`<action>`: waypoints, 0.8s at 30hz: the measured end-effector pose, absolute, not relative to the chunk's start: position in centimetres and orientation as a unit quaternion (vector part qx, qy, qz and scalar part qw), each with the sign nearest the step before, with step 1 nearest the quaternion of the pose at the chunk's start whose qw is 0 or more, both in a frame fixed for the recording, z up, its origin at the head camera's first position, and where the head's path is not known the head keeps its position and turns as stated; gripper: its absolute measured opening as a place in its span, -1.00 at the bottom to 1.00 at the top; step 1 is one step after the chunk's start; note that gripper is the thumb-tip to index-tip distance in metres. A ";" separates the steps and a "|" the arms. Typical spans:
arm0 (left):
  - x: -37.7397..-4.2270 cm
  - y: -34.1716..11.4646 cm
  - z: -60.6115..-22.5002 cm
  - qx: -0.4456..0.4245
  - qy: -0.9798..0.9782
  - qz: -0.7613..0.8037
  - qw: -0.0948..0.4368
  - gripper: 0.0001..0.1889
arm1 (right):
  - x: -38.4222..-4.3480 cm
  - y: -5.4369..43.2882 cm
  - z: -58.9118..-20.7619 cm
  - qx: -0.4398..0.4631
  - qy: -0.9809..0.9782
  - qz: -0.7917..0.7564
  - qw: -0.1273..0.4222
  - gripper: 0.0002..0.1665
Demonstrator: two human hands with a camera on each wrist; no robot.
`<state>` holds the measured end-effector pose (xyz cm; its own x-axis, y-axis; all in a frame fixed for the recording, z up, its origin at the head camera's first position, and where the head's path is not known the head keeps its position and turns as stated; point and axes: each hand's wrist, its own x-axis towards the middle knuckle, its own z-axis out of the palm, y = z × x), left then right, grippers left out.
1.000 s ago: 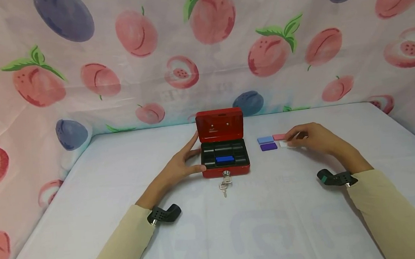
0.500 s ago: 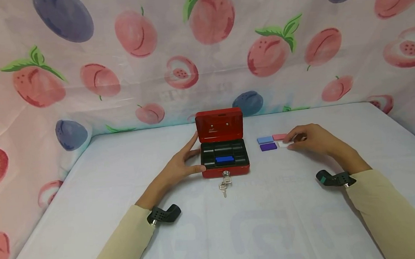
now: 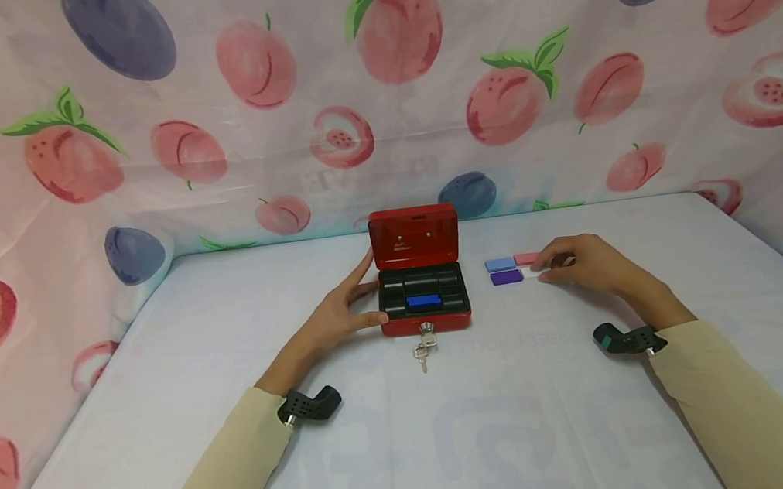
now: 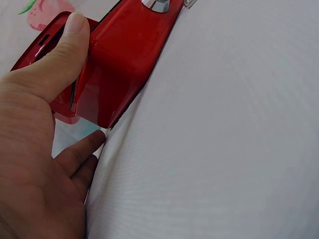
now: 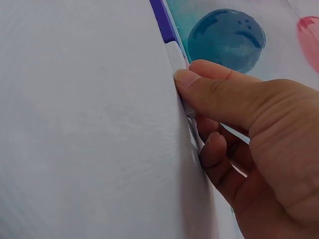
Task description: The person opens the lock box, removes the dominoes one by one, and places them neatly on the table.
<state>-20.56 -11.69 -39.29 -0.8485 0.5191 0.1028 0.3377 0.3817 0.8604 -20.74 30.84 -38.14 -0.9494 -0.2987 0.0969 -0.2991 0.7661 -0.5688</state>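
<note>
A small red cash box (image 3: 426, 324) stands with its lid (image 3: 415, 238) raised; a blue rectangular block (image 3: 424, 301) lies in its black tray (image 3: 393, 286). Keys (image 3: 422, 354) hang from the front lock. At the box's left side is my left hand (image 3: 336, 307), thumb resting on the front corner, the other fingers extended along the side and toward the lid. My right hand (image 3: 585, 260) pinches a flat white block (image 5: 175, 56) between thumb and fingers. That block lies on the table beside a purple block (image 3: 507, 276), a light blue block (image 3: 500, 264) and a pink block (image 3: 526, 259).
White cloth covers the table (image 3: 491, 422). Behind it hangs a fruit-print curtain (image 3: 424, 133), close to the back of the raised lid. Black camera mounts (image 3: 311, 404) sit on both wrists.
My right hand has shifted slightly left with the white block, which is now closer against the purple one. The left hand and the cash box have stayed in place.
</note>
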 end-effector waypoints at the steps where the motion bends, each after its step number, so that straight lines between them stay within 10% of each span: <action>1: -20.6 -11.7 -39.3 0.259 0.826 0.492 0.093 0.05 | -20.7 30.8 -38.1 0.159 -0.939 0.304 0.000 -0.83; 24: -20.6 -11.7 -39.2 0.258 0.830 0.486 0.092 0.05 | -20.6 31.0 -38.0 0.147 -0.941 0.306 0.005 -0.78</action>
